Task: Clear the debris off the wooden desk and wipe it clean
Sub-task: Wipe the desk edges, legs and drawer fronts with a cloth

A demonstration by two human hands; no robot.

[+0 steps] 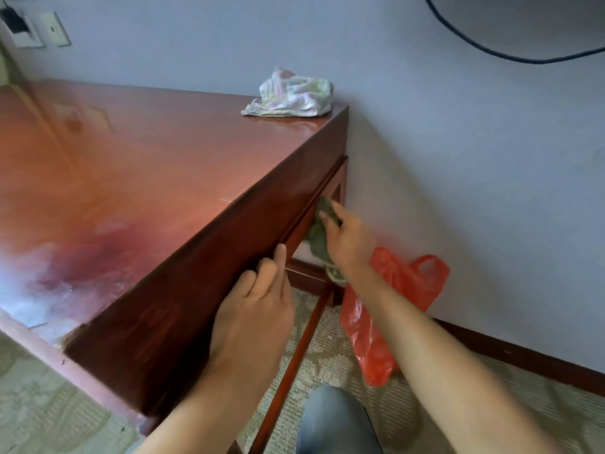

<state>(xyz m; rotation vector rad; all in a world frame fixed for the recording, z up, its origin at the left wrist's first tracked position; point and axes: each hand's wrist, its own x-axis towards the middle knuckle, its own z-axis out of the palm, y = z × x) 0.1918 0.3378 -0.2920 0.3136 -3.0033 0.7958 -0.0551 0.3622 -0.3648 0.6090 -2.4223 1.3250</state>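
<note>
Wiping step in hand: green cloth being pinched in right hand fingers, pressed against table side apron. Left hand being braced beside, fingers pressed together. Top looking glossy, smeared. Next, probably: crumpled rag, beyond fingertips, being removed.

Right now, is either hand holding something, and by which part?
The right hand holds a green cloth by its upper part, pressed under the desk edge. The left hand holds nothing; it rests on the desk's side.
</note>
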